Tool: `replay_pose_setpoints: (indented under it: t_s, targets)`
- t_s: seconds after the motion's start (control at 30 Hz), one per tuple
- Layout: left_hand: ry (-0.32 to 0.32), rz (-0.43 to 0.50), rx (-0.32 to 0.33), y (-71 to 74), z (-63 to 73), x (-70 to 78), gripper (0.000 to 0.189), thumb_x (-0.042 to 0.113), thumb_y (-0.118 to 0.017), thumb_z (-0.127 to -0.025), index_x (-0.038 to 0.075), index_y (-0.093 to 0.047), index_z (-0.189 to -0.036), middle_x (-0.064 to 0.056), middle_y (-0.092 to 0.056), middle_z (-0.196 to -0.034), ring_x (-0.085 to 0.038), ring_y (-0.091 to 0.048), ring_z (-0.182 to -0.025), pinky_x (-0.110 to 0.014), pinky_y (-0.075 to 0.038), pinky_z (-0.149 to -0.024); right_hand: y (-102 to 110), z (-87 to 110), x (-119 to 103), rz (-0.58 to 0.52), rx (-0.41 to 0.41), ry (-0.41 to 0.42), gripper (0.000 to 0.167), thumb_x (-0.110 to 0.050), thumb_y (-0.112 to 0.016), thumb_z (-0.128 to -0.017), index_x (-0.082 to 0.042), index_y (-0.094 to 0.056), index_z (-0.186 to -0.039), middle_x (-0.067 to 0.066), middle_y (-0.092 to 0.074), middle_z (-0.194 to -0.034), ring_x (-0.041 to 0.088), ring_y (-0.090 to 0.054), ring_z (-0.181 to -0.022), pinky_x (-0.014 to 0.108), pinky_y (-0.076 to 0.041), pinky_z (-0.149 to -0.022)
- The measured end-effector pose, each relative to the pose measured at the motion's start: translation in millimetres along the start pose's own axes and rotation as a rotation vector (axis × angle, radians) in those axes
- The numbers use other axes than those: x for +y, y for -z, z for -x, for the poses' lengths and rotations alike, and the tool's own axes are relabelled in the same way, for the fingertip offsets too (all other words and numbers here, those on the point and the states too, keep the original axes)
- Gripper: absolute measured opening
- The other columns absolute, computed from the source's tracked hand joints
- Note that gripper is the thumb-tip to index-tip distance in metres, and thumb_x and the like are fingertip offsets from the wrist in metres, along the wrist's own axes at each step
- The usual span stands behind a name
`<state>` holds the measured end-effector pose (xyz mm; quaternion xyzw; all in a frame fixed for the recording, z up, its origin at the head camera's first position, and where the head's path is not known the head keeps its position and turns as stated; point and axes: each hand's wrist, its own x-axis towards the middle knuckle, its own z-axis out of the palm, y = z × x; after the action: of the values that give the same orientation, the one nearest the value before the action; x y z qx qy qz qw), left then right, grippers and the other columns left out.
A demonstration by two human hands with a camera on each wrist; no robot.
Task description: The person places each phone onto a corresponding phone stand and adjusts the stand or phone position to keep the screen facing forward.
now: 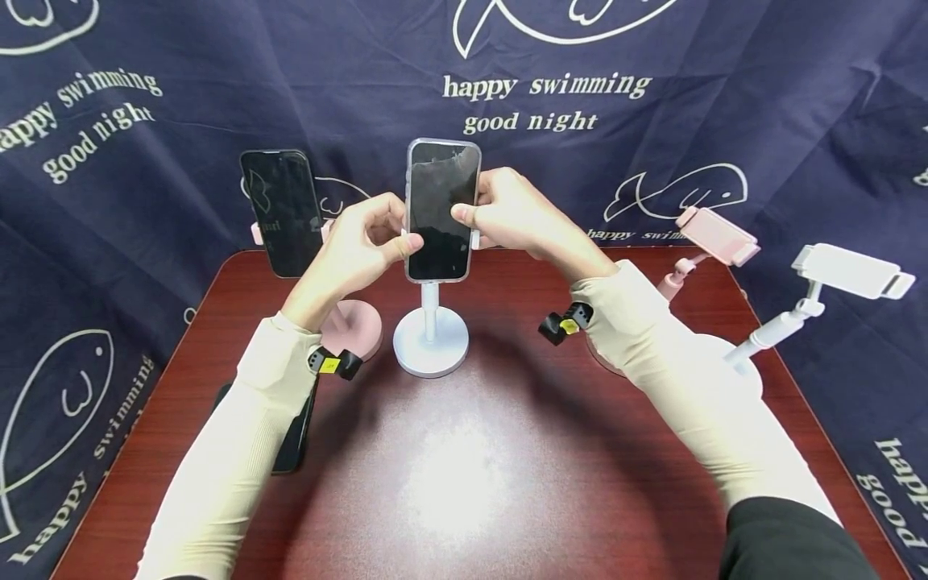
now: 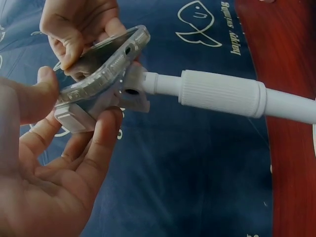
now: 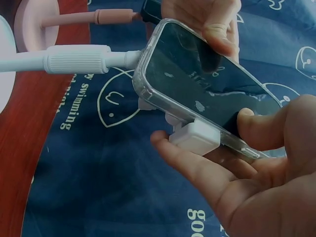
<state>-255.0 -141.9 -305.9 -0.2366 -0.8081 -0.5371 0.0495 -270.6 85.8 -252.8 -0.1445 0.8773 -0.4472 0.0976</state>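
A smartphone (image 1: 437, 189) in a clear case stands upright at the head of a white phone stand (image 1: 431, 350). At its left edge, my left hand (image 1: 358, 246) grips it with the thumb on the front and the fingers behind. My right hand (image 1: 518, 211) holds the opposite edge, thumb pressed on the screen. In the right wrist view, a white clamp block (image 3: 196, 137) sits against the phone's side, with my right fingers beneath it. The left wrist view shows another clamp block (image 2: 74, 117) close to my left fingers. The phone hides most of the holder.
On the left, a pink stand (image 1: 355, 326) bears a second phone (image 1: 284, 213). Another dark phone (image 1: 296, 435) lies partly under my left forearm. A pink stand (image 1: 718, 235) and a white stand (image 1: 844, 270) occupy the right side of the red-brown table (image 1: 464, 515). Dark blue cloth (image 1: 551, 169) hangs behind.
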Motion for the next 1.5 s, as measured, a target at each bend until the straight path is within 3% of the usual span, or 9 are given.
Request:
replay_pose_setpoints:
  t_s: [0.17,0.33,0.43,0.63,0.77,1.1,1.2,1.33,1.5]
  targets:
    - [0.005,-0.006,0.012,-2.4,-0.8,-0.1,0.017,0.004,-0.076,-0.09,0.0,-0.06,-0.094,0.002,-0.062,-0.077,-0.014,-0.062,-0.066,-0.024,-0.049,-0.066,-1,-0.5,10,-0.15,-0.087,0.031,0.026,-0.014,-0.057,-0.104,-0.001,-0.063,-0.126,0.014,-0.074,-0.115,0.013,-0.07,-0.094,0.035,-0.059,-0.089]
    - [0.006,-0.045,0.007,-2.5,-3.0,1.6,0.017,0.002,-0.076,-0.089,0.0,-0.059,-0.091,0.001,-0.063,-0.075,-0.012,-0.063,-0.065,-0.025,-0.05,-0.067,-7,-1.0,28,-0.264,-0.131,0.125,0.032,-0.008,-0.064,-0.1,0.0,-0.054,-0.129,0.018,-0.071,-0.117,0.018,-0.07,-0.097,0.037,-0.06,-0.085]
    - [-0.002,-0.117,0.013,-2.2,-5.7,5.3,0.019,0.004,-0.078,-0.088,0.004,-0.059,-0.089,-0.001,-0.066,-0.072,-0.014,-0.067,-0.065,-0.026,-0.05,-0.068,-13,-0.8,33,-0.152,-0.096,0.208,0.042,-0.008,-0.074,-0.093,-0.003,-0.051,-0.128,0.015,-0.07,-0.108,0.022,-0.069,-0.085,0.039,-0.06,-0.075]
    - [0.009,-0.182,-0.018,1.0,-5.8,11.9,0.021,0.007,-0.079,-0.087,0.007,-0.059,-0.086,-0.007,-0.067,-0.071,-0.02,-0.068,-0.066,-0.027,-0.05,-0.066,-21,3.5,27,0.153,0.049,0.229,0.062,-0.019,-0.082,-0.089,-0.007,-0.044,-0.136,0.01,-0.06,-0.118,0.024,-0.061,-0.1,0.037,-0.047,-0.095]
    - [0.013,-0.133,-0.025,3.3,-3.3,10.6,0.02,0.003,-0.079,-0.086,0.006,-0.059,-0.086,-0.008,-0.066,-0.072,-0.02,-0.067,-0.065,-0.028,-0.052,-0.063,-24,6.1,22,0.181,0.077,0.213,0.065,-0.019,-0.082,-0.088,-0.007,-0.043,-0.138,0.011,-0.061,-0.119,0.026,-0.06,-0.106,0.04,-0.045,-0.098]
    - [-0.033,-0.052,-0.028,6.1,-2.3,10.5,0.022,-0.002,-0.08,-0.084,0.0,-0.058,-0.082,-0.007,-0.064,-0.066,-0.019,-0.066,-0.059,-0.027,-0.055,-0.061,-23,10.8,15,0.233,0.075,0.195,0.051,-0.017,-0.079,-0.089,-0.003,-0.049,-0.127,0.013,-0.064,-0.112,0.028,-0.061,-0.104,0.04,-0.046,-0.095]
    - [-0.031,-0.077,0.0,6.1,-3.2,11.8,0.02,0.001,-0.08,-0.085,0.001,-0.06,-0.084,-0.006,-0.066,-0.066,-0.02,-0.067,-0.059,-0.027,-0.054,-0.063,-20,9.2,15,0.195,0.057,0.201,0.047,-0.014,-0.078,-0.09,-0.004,-0.05,-0.126,0.013,-0.064,-0.112,0.027,-0.061,-0.105,0.04,-0.046,-0.097]
    - [-0.005,-0.133,0.038,4.7,-2.7,14.0,0.017,0.009,-0.082,-0.087,0.007,-0.065,-0.088,-0.004,-0.069,-0.072,-0.023,-0.069,-0.064,-0.027,-0.052,-0.063,-17,6.3,20,0.037,0.029,0.233,0.043,-0.004,-0.076,-0.089,-0.005,-0.054,-0.126,0.013,-0.067,-0.11,0.024,-0.063,-0.099,0.039,-0.047,-0.095]
    - [-0.005,-0.097,0.041,1.4,-1.9,10.8,0.016,0.009,-0.081,-0.087,0.005,-0.066,-0.091,-0.001,-0.069,-0.075,-0.021,-0.068,-0.064,-0.026,-0.055,-0.064,-16,6.0,25,-0.088,-0.009,0.243,0.043,0.001,-0.074,-0.089,-0.003,-0.055,-0.127,0.015,-0.069,-0.114,0.023,-0.065,-0.101,0.034,-0.048,-0.095]
